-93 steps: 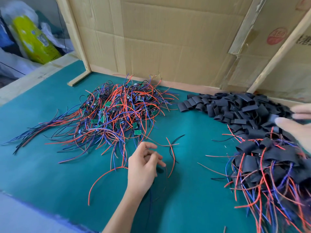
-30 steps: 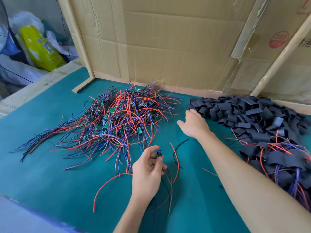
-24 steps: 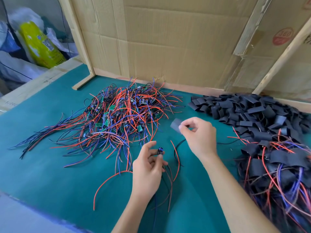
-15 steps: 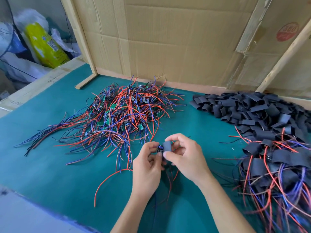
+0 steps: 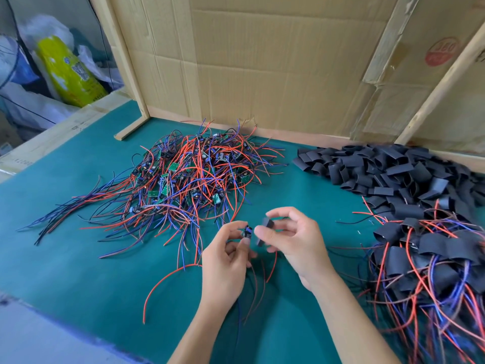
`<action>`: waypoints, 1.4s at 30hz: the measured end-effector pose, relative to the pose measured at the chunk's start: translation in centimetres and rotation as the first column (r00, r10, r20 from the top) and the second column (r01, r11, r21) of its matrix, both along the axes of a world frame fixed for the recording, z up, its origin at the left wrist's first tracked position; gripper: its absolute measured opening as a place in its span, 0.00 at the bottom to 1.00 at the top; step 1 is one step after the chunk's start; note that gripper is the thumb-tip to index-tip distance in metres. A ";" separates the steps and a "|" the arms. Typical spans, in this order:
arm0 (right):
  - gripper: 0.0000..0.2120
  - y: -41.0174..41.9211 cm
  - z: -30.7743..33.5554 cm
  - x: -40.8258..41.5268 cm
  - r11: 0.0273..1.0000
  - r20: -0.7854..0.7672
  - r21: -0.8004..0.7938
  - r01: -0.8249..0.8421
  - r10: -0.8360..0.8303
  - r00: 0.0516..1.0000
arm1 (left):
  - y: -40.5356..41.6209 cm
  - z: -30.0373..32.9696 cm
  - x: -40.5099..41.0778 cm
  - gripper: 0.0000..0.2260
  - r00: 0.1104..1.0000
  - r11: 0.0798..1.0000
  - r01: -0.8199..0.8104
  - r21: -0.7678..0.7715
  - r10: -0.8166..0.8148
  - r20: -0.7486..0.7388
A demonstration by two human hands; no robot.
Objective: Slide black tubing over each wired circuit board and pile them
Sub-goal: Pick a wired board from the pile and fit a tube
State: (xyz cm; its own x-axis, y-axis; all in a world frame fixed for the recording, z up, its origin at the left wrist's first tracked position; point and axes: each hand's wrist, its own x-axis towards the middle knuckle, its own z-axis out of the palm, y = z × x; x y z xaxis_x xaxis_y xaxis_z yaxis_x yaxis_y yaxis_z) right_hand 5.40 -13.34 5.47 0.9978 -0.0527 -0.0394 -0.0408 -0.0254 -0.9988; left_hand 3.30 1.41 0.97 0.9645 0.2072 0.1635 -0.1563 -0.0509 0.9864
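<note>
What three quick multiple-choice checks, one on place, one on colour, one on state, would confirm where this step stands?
1. Where is the heap of bare boards?
A. left of the loose tubing
B. right of it
C. in front of the hands

2. What colour is the mat?
A. grey
B. teal
C. yellow

3. How does the board in the left hand stand?
A. fully sleeved
B. lying on the mat
C. bare, with the tube in the right hand beside it

Key:
1 A: the wired heap lies left, the black pieces right.
2 B: the surface shows teal throughout.
3 C: the board's parts show uncovered next to the pinched tube.
</note>
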 end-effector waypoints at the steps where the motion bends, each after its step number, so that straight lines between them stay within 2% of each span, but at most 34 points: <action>1: 0.16 0.0 -0.2 0.2 0.995 0.030 -0.033 0.098 -0.097 0.995 | 0.0 0.0 0.0 0.15 1.000 1.000 0.003 -0.006 -0.003 -0.011; 3: 0.07 -0.1 -0.6 0.5 0.946 0.139 -0.164 0.281 -0.259 0.956 | -0.1 0.0 0.0 0.15 1.000 1.000 0.014 0.005 -0.014 -0.025; 4: 0.05 -0.1 -0.8 0.6 0.911 0.192 -0.227 0.345 -0.305 0.933 | -0.2 0.0 0.0 0.14 0.999 0.999 0.025 0.024 -0.025 -0.028; 5: 0.07 -0.2 -1.0 0.7 0.886 0.223 -0.266 0.380 -0.327 0.918 | -0.2 0.0 -0.1 0.14 0.999 0.999 0.036 0.041 -0.035 -0.029; 10: 0.10 0.0 -1.3 0.7 0.896 0.254 -0.281 0.344 -0.276 0.927 | -0.2 0.0 -0.1 0.12 0.998 0.995 0.052 0.080 -0.049 -0.040; 15: 0.05 -0.6 -1.3 1.0 0.844 0.278 -0.218 0.491 -0.428 0.860 | -0.3 0.2 -0.2 0.11 0.998 0.996 0.044 0.073 -0.041 -0.043; 18: 0.05 -0.5 -1.2 0.8 0.788 0.362 -0.314 0.529 -0.415 0.835 | -0.3 0.2 -0.2 0.11 0.998 0.995 0.058 0.081 -0.056 -0.035; 20: 0.06 0.4 -1.3 0.6 0.801 0.394 -0.345 0.490 -0.350 0.850 | -0.2 0.3 -0.2 0.11 0.997 0.993 0.074 0.096 -0.071 -0.040; 22: 0.06 1.0 -1.4 0.5 0.856 0.341 -0.310 0.413 -0.306 0.889 | -0.2 0.4 -0.2 0.11 0.996 0.990 0.077 0.116 -0.073 -0.045; 25: 0.10 0.7 -1.5 0.5 0.919 0.244 -0.198 0.342 -0.292 0.925 | -0.2 0.4 -0.3 0.11 0.998 0.988 0.059 0.141 -0.054 -0.039; 29: 0.03 0.2 -1.2 0.7 0.980 0.071 -0.010 0.199 -0.197 0.978 | -0.2 0.4 -0.3 0.12 0.998 0.992 0.054 0.116 -0.050 -0.033; 31: 0.03 0.3 -1.3 0.8 0.993 0.009 0.056 0.105 -0.105 0.994 | -0.1 0.3 -0.2 0.12 0.998 0.993 0.050 0.104 -0.046 -0.036; 39: 0.11 0.1 -1.0 0.5 0.999 -0.001 -0.022 -0.033 0.033 0.999 | -0.1 0.1 -0.2 0.11 0.999 0.996 0.046 0.077 -0.044 -0.031; 42: 0.16 -0.1 -0.9 0.2 0.988 0.028 -0.133 -0.074 0.078 0.997 | 0.0 0.0 -0.1 0.10 0.999 0.997 0.036 0.066 -0.034 -0.026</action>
